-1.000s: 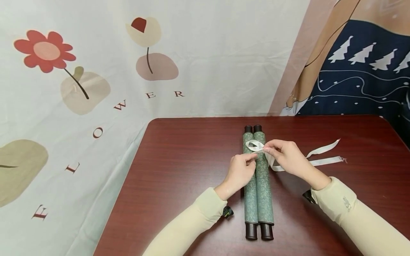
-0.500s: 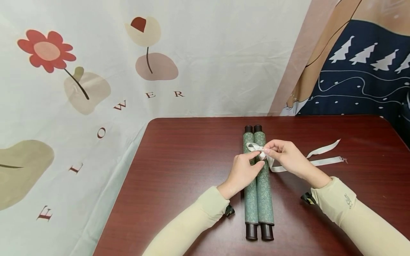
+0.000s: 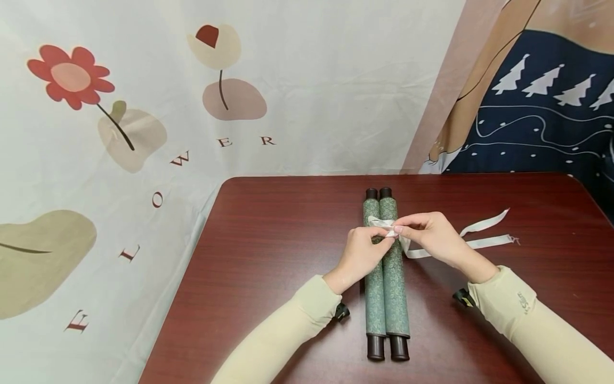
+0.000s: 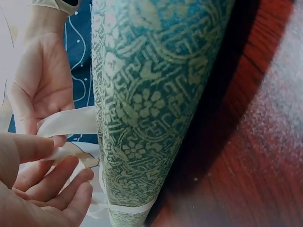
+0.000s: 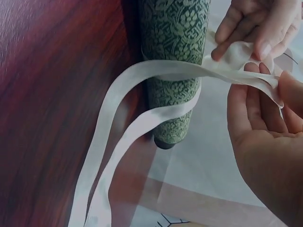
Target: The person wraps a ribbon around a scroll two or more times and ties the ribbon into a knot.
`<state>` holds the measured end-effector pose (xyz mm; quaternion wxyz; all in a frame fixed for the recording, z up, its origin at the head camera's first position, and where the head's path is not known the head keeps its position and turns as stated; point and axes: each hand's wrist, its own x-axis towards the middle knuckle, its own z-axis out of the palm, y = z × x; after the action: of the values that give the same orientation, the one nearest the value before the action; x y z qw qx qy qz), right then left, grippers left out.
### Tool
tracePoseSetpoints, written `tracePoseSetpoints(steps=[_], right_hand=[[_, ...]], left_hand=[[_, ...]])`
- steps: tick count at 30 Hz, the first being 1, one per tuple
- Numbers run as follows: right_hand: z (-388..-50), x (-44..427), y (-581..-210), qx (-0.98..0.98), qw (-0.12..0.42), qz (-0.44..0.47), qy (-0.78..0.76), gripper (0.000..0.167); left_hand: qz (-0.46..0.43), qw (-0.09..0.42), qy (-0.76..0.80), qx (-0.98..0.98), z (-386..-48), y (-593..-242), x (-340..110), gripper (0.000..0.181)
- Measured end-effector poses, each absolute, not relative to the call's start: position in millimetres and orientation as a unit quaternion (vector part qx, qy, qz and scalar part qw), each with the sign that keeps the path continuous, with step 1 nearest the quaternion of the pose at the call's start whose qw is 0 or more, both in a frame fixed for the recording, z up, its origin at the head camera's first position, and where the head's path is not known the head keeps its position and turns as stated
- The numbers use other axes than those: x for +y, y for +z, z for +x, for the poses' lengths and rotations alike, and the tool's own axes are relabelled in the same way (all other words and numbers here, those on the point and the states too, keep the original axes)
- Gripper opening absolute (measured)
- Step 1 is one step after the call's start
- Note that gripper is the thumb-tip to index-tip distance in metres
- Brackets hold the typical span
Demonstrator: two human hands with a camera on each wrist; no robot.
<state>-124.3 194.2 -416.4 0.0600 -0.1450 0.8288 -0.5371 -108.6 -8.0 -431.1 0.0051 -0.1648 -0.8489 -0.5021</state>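
Two rolled scrolls (image 3: 395, 288) in green patterned brocade, with dark end knobs, lie side by side on the table. White ribbon (image 5: 142, 71) goes round them near the far end, and a loop of it sits over their tops. My left hand (image 3: 358, 257) pinches the ribbon above the scrolls between thumb and fingers. Close against it, my right hand (image 3: 434, 240) pinches ribbon between thumb and forefinger. In the right wrist view, folded ribbon lies between the right hand's thumb and fingers (image 5: 253, 101). The exact knot is hidden by the fingers.
The dark red wooden table (image 3: 268, 266) carries two loose ribbon tails (image 3: 489, 241) to the right of the scrolls. Behind it hangs a pale cloth (image 3: 336, 106) printed with flowers and letters. A navy cloth (image 3: 537, 128) with white trees is at the back right.
The left hand has moved slightly right, up against the right hand, and its thumb and fingers have come together on the ribbon. The ribbon loop has become smaller and flatter.
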Motion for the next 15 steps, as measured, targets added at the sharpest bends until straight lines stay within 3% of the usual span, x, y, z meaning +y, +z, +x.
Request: tracePoseSetpoints(steps=[15], right_hand=[[-125, 199, -417, 0.851, 0.028, -0.147, -0.503, 0.016]], left_hand=[[-0.13, -0.049, -0.595, -0.791, -105, -419, -17, 0.007]])
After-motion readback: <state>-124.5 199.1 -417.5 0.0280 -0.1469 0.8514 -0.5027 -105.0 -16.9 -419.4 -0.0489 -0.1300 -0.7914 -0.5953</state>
